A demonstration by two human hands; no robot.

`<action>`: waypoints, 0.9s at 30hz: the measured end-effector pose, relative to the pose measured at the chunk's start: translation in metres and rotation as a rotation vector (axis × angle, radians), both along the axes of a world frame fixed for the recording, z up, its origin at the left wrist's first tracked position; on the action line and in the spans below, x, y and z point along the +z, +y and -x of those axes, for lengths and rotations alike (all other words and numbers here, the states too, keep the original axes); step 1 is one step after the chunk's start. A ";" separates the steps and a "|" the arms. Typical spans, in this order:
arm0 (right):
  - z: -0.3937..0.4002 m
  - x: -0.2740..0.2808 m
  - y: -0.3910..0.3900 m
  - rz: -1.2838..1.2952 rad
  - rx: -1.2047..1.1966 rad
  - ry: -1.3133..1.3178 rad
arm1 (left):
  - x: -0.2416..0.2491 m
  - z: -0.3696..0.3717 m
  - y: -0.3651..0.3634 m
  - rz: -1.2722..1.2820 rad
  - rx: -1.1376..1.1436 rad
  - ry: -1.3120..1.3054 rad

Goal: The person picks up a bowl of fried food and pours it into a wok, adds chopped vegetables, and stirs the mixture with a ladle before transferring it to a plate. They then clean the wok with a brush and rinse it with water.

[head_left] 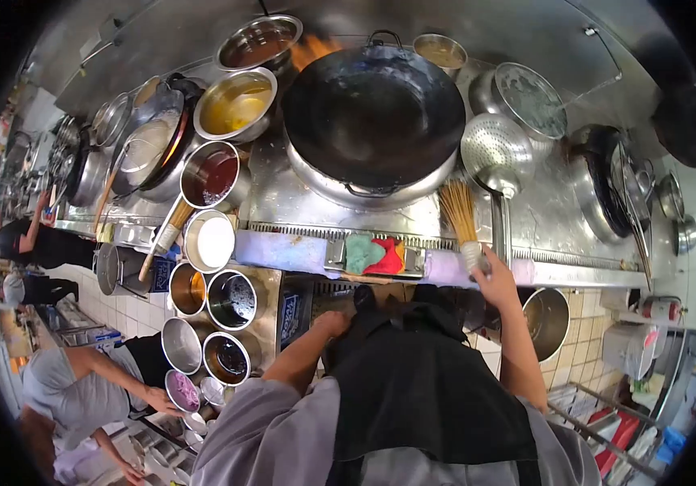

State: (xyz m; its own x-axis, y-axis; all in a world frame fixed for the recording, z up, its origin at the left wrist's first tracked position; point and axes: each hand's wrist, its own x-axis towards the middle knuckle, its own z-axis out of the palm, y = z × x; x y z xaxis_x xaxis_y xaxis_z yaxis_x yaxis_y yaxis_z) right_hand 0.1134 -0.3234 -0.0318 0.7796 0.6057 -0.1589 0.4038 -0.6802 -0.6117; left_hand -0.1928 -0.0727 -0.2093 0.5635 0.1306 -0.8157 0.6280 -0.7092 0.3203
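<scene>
The person's right hand (495, 279) grips the handle of a bamboo wok brush (460, 215), its stiff straw-coloured bristles lying on the steel range edge beside the empty, blackened round wok (374, 113). This reads as cleaning between dishes; scrubbing next would mean lifting the brush into the wok. The left hand (333, 322) rests against the dark apron (413, 381), and its grip cannot be made out.

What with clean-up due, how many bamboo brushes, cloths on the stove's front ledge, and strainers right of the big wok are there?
Bamboo brushes: 2, one in the right hand
Cloths: 2, green and red
Strainers: 2
Total: 6
</scene>
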 end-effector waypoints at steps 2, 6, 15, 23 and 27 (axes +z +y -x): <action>0.012 0.009 -0.023 -0.063 -0.051 -0.210 | 0.020 -0.027 -0.009 -0.075 0.128 0.035; 0.023 -0.015 -0.093 0.070 -0.298 -0.264 | -0.047 -0.062 -0.045 -0.040 0.030 -0.262; -0.032 0.028 -0.125 0.033 -0.341 0.124 | -0.074 -0.134 -0.147 -0.135 0.112 -0.071; -0.119 0.043 -0.107 -0.518 -0.623 0.530 | -0.126 -0.151 -0.131 0.010 -0.233 -0.013; -0.198 -0.021 -0.038 -0.614 -0.660 0.305 | -0.064 -0.164 -0.124 0.051 -0.208 -0.236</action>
State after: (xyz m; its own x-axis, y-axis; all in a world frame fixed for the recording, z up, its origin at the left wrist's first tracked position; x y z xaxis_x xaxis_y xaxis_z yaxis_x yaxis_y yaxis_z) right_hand 0.3113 -0.3618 -0.0527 0.9716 0.1037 -0.2125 -0.1831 -0.2386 -0.9537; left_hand -0.0286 -0.1966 -0.2736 0.7484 -0.0447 -0.6617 0.3753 -0.7940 0.4781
